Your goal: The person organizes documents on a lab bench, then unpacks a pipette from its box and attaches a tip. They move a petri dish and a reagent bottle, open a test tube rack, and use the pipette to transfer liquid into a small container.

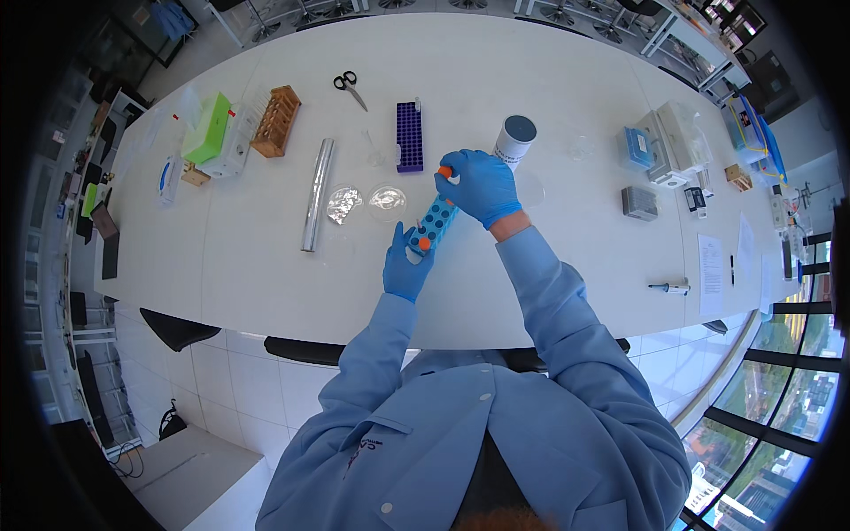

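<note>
Both my hands wear blue gloves. A light-blue plastic tube rack (436, 222) lies slanted on the white table in front of me. My left hand (406, 265) grips its near end, beside an orange-capped tube (425, 244) standing in it. Over the far end, my right hand (481, 186) has its fingers around an orange cap (445, 172); the tube below is mostly hidden by hand and rack. Another bit of orange shows under the right fingers. A small tube (420, 225) stands near the left fingertips.
A white cylindrical container (511, 147) stands just beyond my right hand. Near the rack are a purple rack (410, 136), a clear dish (387, 202), crumpled foil (344, 204) and a foil roll (318, 194). Farther off are scissors (350, 88), a wooden rack (276, 121) and a pipette (671, 289).
</note>
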The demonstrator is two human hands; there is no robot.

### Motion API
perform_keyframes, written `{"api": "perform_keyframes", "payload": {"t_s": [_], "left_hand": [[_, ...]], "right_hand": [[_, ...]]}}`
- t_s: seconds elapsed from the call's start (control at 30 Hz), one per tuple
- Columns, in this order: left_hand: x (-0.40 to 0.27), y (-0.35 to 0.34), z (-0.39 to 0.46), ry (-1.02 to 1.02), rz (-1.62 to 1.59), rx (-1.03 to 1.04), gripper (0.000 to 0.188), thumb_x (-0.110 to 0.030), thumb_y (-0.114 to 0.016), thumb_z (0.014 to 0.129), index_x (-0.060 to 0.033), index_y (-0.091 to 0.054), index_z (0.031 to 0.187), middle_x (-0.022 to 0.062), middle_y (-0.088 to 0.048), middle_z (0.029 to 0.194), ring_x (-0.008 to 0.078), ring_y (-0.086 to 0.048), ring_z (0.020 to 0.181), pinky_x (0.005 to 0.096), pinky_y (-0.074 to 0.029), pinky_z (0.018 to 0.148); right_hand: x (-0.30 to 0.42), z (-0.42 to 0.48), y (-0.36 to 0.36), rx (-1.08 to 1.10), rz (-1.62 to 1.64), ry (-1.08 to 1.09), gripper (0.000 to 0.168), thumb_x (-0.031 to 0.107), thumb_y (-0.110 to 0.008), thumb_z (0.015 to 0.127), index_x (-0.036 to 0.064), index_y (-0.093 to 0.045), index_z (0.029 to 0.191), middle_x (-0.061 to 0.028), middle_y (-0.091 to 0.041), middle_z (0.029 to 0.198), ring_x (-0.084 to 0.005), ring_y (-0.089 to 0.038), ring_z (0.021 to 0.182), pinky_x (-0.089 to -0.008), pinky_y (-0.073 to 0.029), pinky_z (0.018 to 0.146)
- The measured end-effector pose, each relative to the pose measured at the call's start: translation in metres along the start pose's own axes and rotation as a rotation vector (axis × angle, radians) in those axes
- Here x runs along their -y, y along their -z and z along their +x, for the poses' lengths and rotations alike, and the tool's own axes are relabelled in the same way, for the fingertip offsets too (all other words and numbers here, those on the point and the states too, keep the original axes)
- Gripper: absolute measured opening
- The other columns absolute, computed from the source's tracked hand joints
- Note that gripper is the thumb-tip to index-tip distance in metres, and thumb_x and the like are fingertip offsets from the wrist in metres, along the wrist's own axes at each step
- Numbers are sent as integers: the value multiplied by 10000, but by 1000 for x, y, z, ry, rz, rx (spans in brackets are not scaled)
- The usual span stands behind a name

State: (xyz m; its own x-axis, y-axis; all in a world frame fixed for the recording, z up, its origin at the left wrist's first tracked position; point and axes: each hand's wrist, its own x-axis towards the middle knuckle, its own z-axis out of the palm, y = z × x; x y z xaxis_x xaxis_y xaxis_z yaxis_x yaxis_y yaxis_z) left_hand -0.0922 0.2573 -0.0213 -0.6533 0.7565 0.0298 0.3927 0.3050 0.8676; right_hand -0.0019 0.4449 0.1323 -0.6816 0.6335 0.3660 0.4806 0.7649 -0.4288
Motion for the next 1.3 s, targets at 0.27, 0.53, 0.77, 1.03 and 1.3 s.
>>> {"api": "perform_keyframes", "payload": {"t_s": [0.27,0.53,0.77,1.03,1.3], "left_hand": [[2,-4,3,2,82,4,866,-317,-764,782,-56,-326,1483,109,-626,1279,321,-611,1109,440,-508,922],[27,-8,8,-6,48,45,874,-356,-773,776,-93,-337,1486,168,-638,1183,338,-637,1060,448,-530,874],[20,-5,5,18,86,35,874,-349,-778,776,-93,-337,1486,163,-636,1202,331,-639,1067,435,-531,882],[13,-3,6,56,83,72,853,-341,-776,781,-92,-350,1477,164,-632,1213,333,-641,1065,437,-532,884],[19,-4,6,60,94,86,846,-345,-771,783,-82,-357,1472,152,-626,1228,330,-626,1093,433,-526,892]], "right_hand": [[37,-21,3,259,87,101,253,354,-697,789,134,-744,904,-58,-712,798,-252,-680,716,-356,-550,644],[44,-37,-29,347,-65,222,237,363,-667,776,144,-729,844,-42,-688,766,-256,-663,695,-370,-535,610],[45,-35,-16,271,23,114,237,350,-663,774,128,-719,835,-57,-688,778,-265,-664,682,-395,-525,597],[44,-37,-18,168,87,103,219,325,-663,748,111,-689,791,-88,-668,739,-288,-650,666,-420,-492,588],[44,-35,-16,194,92,73,201,312,-675,745,123,-689,809,-80,-668,760,-276,-652,697,-425,-502,627]]}}
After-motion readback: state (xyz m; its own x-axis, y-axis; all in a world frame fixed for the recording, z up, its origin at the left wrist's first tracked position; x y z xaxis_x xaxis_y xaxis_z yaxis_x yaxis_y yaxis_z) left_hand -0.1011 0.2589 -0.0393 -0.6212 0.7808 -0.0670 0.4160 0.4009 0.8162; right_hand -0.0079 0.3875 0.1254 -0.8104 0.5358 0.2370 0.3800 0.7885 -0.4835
